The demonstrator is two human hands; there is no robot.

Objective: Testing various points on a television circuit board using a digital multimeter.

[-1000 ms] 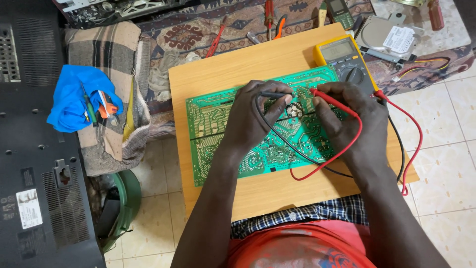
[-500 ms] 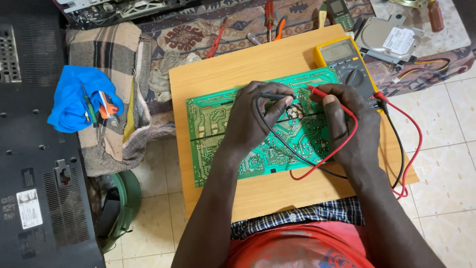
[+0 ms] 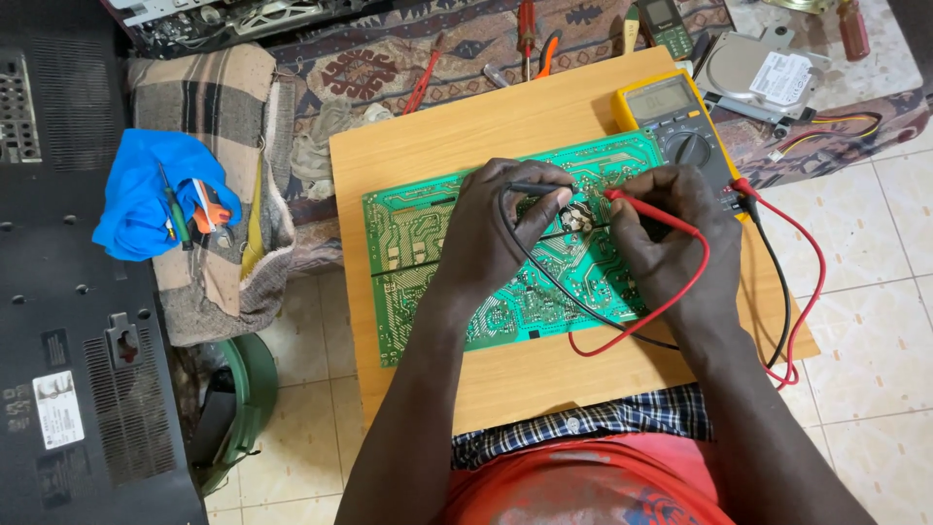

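Wooden board (image 3: pixel 486 389) sits across the person's lap as a bench, green circuit board (image 3: pixel 428 253) lying flat on it solder side up, yellow multimeter (image 3: pixel 680 122) at the far right corner with its leads trailing off the right edge. Black TV back panel (image 3: pixel 68 321) on the left, blue cloth (image 3: pixel 141 194) with small tools on the plaid blanket beside it, hard drive (image 3: pixel 768 73) and screwdrivers on the carpet beyond. Left hand (image 3: pixel 501 228) closed around the black probe (image 3: pixel 535 188), right hand (image 3: pixel 671 243) closed around the red probe (image 3: pixel 646 202); both tips point at the same small cluster of joints mid-board. Change over the last second: the right hand has drawn in towards the left, so the red tip now sits just beside the black one rather than out to the right; the left hand has barely moved, and the board and meter are where they were. Reads like a two-point measurement now being set on adjacent pads. Whether either tip actually touches copper I can't tell, fingers cover the contact points, and the meter display is too small to read.
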